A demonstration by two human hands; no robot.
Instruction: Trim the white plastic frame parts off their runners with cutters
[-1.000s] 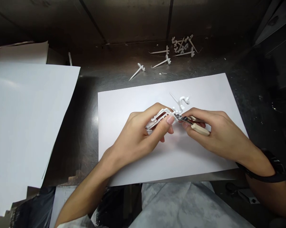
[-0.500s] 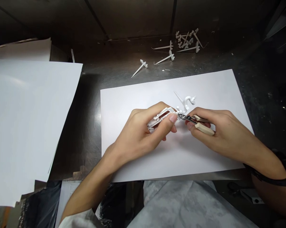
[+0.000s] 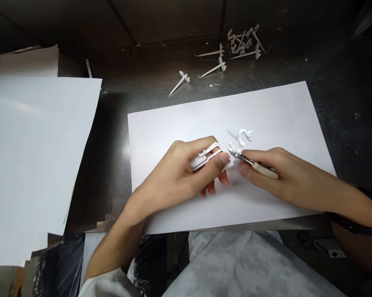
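Observation:
Over a white sheet of paper (image 3: 173, 117), my left hand (image 3: 186, 173) is closed on a white plastic part (image 3: 209, 152) with a frame-like body, pinched under the thumb. A curved, hook-shaped white piece (image 3: 244, 134) sticks out past the fingertips; whether it is still joined to the part I cannot make out. My right hand (image 3: 281, 173) grips a pair of small nippers (image 3: 264, 170) with cream handles. Their metal jaws touch the white plastic beside my left thumb. My fingers hide part of the handles.
Beyond the paper, several thin white plastic pieces (image 3: 243, 43) lie in a pile on the dark metal table (image 3: 149, 74), with a few single ones (image 3: 180, 83) and small scraps nearby. At the left are large white sheets (image 3: 40, 144).
The nippers' handles have come closer together, and the right hand has shifted slightly. The white part has turned a little in my left hand. The whole view has moved slightly.

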